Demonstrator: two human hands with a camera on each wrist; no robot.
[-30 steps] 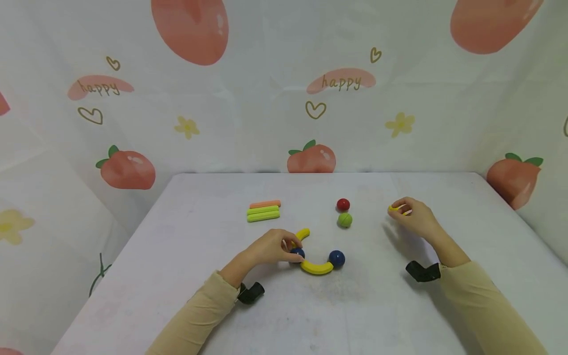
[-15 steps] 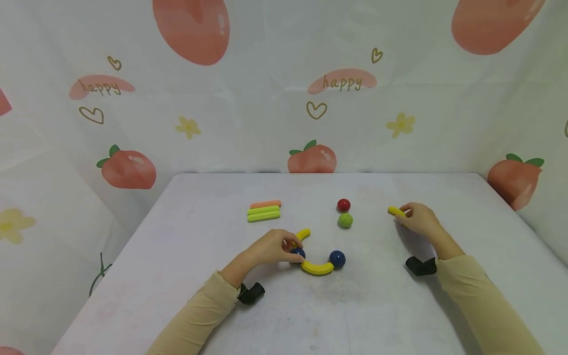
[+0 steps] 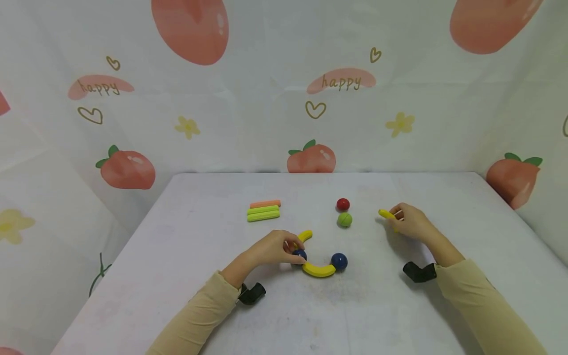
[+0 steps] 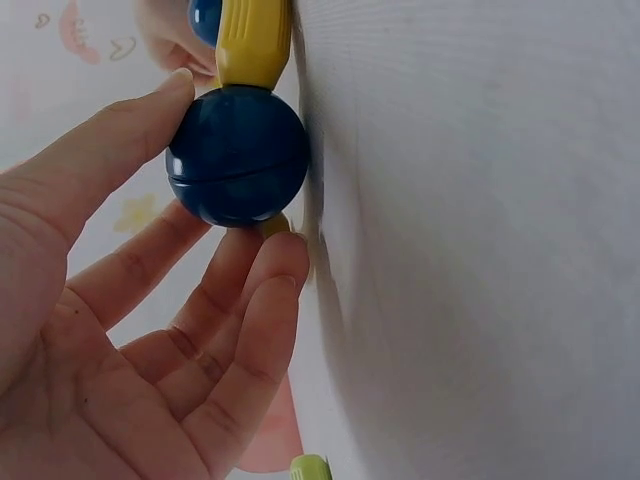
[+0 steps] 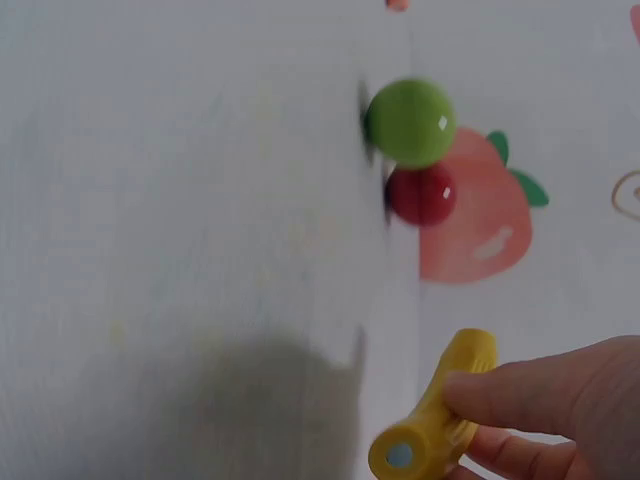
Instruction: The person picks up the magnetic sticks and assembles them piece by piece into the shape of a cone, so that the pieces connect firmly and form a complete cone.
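Note:
My left hand [image 3: 272, 247] pinches a glossy blue ball [image 4: 237, 155] between thumb and fingers, low at the table. A curved yellow stick [image 3: 319, 270] runs from that ball to a second blue ball [image 3: 339, 262] on the right. Another yellow stick [image 3: 306, 235] reaches away from the held ball on its far side, partly hidden by my fingers. Off to the right, my right hand [image 3: 413, 222] grips a separate curved yellow stick [image 5: 432, 420] just above the table. A round grey-blue disc [image 5: 399, 455] shows in this stick's end.
On the white table [image 3: 213, 236], a red ball [image 3: 343, 204] and a green ball [image 3: 344, 220] sit between the hands, toward the back. Farther left lie an orange stick [image 3: 265, 203] and two lime-green sticks [image 3: 263, 213]. A patterned cloth [image 3: 248, 98] hangs behind.
My right hand has moved left with the yellow stick, which now shows more of its length. The joined balls and sticks at my left hand have shifted slightly right and nearer.

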